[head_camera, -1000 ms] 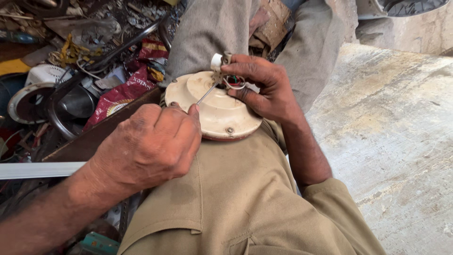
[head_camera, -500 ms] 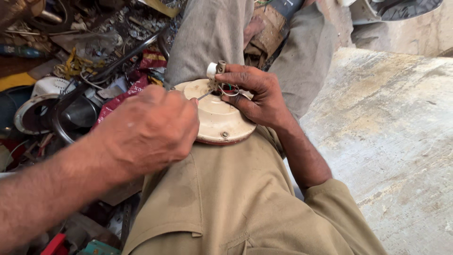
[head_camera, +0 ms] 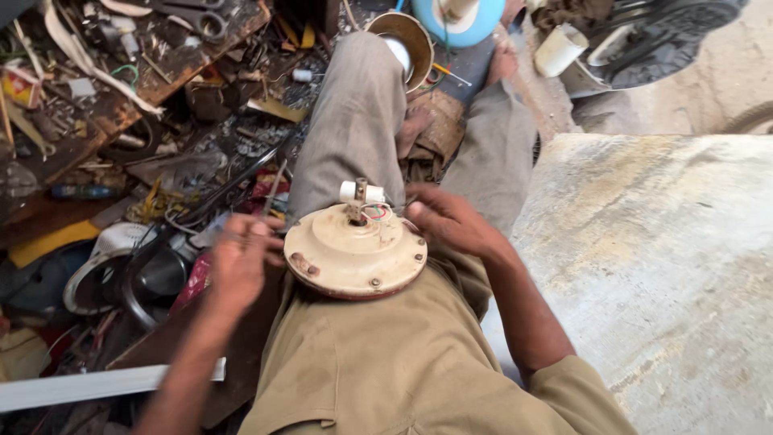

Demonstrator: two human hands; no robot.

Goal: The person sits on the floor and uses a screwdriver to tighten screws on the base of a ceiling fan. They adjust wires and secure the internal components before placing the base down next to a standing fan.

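Observation:
A round cream motor housing (head_camera: 354, 258) lies on my lap, with a short shaft, a white connector (head_camera: 360, 192) and red and green wires at its centre. My left hand (head_camera: 237, 262) is blurred just left of the housing, off its top. It is closed around a thin metal tool (head_camera: 272, 189) that sticks up from it. My right hand (head_camera: 451, 221) grips the housing's right rim, fingers curled close to the wires.
Left of my legs the floor is strewn with tools, wires, a black ring (head_camera: 153, 278) and a white round part (head_camera: 105, 250). A blue-and-white round object (head_camera: 455, 20) and a white cup (head_camera: 560, 48) lie beyond my feet. A concrete slab (head_camera: 660, 266) fills the right.
My left hand has slid off the top of the housing to its left side, taking the thin tool with it. My right hand has shifted from the centre wires to the right rim.

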